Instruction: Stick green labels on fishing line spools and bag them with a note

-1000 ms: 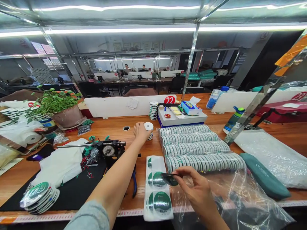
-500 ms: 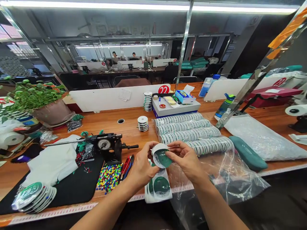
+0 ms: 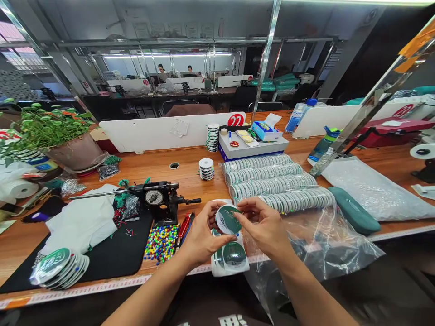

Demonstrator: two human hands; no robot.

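A round green-and-white adhesive label, printed "80", was held tilted between the left hand and right hand, above a white backing strip of matching labels.

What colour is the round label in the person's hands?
The round label is dark green and white, best seen in the head view.

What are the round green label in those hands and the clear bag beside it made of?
The round green label looks like glossy printed paper or plastic film; its surface catches the light. The clear bag looks like thin plastic film, crinkled and see-through.
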